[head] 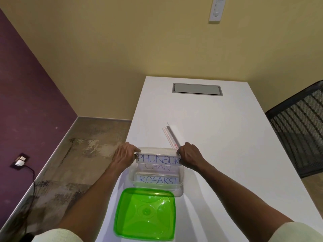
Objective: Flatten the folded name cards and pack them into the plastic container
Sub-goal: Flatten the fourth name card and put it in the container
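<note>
A white name card (158, 160) with blue lettering is held over the clear plastic container (181, 173). My left hand (125, 155) pinches its left end and my right hand (189, 155) pinches its right end. Inside the container lie other flat cards, one with faint grey lettering (158, 167) and one with blue lettering (158, 179) near the front wall. A folded white card (172, 134) with a red-lined edge stands on the table just behind the container.
The green lid (145, 213) lies on the white table (227, 137) in front of the container. A grey cable hatch (197, 89) is set in the far end. A black mesh chair (300, 135) stands at the right. The table's left edge drops to the floor.
</note>
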Available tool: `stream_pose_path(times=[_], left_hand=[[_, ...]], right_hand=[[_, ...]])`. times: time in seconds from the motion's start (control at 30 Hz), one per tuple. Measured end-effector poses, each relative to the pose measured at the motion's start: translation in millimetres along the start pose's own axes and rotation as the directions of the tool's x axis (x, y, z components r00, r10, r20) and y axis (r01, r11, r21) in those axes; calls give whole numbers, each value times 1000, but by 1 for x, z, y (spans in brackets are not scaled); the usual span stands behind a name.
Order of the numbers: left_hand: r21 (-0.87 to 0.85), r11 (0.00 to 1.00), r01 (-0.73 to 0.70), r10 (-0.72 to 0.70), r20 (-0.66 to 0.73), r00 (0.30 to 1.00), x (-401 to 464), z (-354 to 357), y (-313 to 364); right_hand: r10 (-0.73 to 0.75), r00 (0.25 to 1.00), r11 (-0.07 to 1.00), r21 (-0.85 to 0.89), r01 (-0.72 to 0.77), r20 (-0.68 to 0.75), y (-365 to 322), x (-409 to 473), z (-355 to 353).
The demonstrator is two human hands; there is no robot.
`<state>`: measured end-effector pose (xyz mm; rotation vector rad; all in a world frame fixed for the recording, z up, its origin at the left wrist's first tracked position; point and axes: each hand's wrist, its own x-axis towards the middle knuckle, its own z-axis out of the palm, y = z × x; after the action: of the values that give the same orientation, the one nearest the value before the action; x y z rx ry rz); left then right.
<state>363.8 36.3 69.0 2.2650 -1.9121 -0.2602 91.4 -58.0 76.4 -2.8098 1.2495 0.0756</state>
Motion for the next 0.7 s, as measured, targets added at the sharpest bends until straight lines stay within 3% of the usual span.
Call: stream_pose_path(times=[0.27, 0.37, 0.7], left_hand=[[231, 969, -85, 52, 146, 988, 17, 17, -5], [314, 941, -126, 69, 184, 980, 21, 20, -5], [418, 879, -229, 129, 253, 959, 18, 24, 9]], right_hand=[[-26, 998, 998, -62, 29, 54, -7, 10, 9], [-78, 997, 996, -40, 78, 2, -10, 11, 8], [-248, 969, 949, -203, 242, -2, -14, 19, 21]])
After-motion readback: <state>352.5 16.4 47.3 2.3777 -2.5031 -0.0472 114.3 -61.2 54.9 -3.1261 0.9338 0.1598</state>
